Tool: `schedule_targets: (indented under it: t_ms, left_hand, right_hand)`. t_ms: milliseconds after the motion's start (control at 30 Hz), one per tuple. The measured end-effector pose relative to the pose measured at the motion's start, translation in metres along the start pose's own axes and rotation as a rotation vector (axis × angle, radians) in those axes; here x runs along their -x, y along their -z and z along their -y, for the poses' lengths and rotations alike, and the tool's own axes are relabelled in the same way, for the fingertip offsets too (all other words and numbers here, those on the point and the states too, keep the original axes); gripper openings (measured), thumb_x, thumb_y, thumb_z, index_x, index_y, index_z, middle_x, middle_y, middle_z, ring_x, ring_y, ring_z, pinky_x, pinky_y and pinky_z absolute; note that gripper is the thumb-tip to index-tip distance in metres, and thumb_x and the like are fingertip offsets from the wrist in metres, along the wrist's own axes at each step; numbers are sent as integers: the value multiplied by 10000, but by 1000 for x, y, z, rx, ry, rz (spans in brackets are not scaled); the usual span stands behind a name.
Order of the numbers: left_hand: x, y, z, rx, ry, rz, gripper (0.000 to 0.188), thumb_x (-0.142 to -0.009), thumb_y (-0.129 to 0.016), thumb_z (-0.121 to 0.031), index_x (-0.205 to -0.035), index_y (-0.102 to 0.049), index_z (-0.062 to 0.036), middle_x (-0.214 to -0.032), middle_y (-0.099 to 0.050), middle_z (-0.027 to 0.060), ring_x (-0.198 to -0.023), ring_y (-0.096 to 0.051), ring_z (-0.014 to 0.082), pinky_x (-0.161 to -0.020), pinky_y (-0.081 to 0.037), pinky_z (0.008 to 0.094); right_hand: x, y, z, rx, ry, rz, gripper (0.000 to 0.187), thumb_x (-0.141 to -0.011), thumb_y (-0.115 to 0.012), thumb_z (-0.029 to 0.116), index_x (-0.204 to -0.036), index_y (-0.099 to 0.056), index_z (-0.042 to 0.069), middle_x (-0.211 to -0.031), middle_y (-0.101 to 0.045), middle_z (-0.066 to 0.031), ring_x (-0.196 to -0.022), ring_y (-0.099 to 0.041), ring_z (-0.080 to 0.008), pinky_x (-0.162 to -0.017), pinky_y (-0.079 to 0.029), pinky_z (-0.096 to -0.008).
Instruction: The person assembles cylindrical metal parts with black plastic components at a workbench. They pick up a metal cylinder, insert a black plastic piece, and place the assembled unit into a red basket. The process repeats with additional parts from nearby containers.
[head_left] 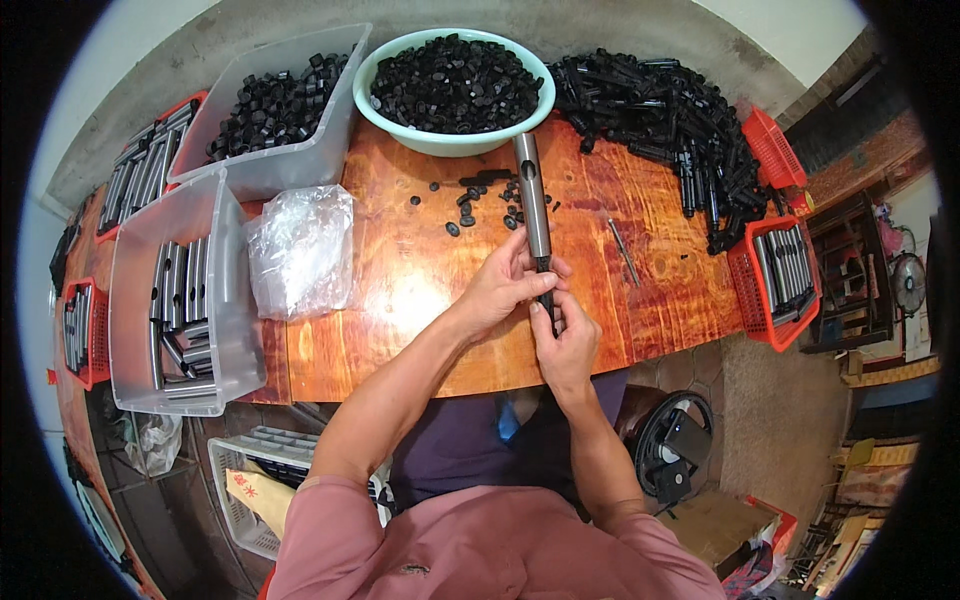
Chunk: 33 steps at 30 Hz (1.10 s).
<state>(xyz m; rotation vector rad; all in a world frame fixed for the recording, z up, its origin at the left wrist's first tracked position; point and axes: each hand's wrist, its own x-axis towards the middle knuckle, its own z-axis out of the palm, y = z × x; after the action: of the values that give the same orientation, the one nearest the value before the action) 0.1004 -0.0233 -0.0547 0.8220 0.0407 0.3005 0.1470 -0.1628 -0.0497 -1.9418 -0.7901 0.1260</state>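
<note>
In front of me, over the wooden table point(400, 350), a grey metal tube point(535, 200) with an oval hole near its far end points away from me. My left hand point(503, 287) is closed around its near end, where a black plastic part point(546, 300) meets the metal. Lower down, my right hand point(568, 345) pinches that black part between thumb and fingers. How deep the part sits inside the tube cannot be seen. Small black caps point(466, 212) lie scattered beyond my left hand. A thin metal rod point(624, 252) rests to the right of the tube.
A pale green basin point(450, 143) of small black pieces stands at the back, beside a heap of black plastic parts point(660, 110). On the left are clear bins point(240, 350) and a plastic bag point(305, 255). A red basket point(765, 300) of tubes sits at the right edge.
</note>
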Motion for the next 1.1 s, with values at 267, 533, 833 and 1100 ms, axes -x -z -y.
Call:
schedule_targets:
  t_ms: [267, 533, 833, 1100]
  left_hand:
    - [2, 2, 0, 118, 106, -41, 653, -950, -682, -92, -1507, -342, -67, -1037, -650, 85, -947, -682, 210, -832, -593, 346]
    - [0, 5, -2, 296, 105, -3, 570, -956, -678, -105, -1460, -414, -89, -985, -600, 65, -843, -607, 180, -743, -537, 316]
    - [1, 7, -3, 317, 91, -139, 437, -1048, -533, -381, -1364, -519, -80, -1018, -613, 79, -938, -611, 218, -890, -529, 390]
    - [-2, 10, -4, 243, 51, -226, 401, -1045, -552, -337, -1279, -590, -14, -1024, -675, 91, -923, -662, 194, -875, -557, 364]
  right_hand:
    - [0, 26, 11, 156, 40, 66, 211, -834, -786, 167, -935, -721, -6, -704, -664, -152, -554, -618, -219, -543, -484, -341]
    - [-4, 49, 27, -109, -121, 137, 324, -831, -814, 129, -1032, -613, -26, -742, -626, -28, -582, -534, -52, -536, -443, -230]
    - [12, 10, -1, -398, -316, 292, 363, -907, -709, 50, -1182, -478, -3, -891, -654, -85, -654, -604, -96, -564, -489, -234]
    - [9, 32, -5, -1183, -643, 554, 342, -1009, -558, 149, -1285, -503, -44, -1039, -675, -180, -699, -659, -187, -565, -518, -262]
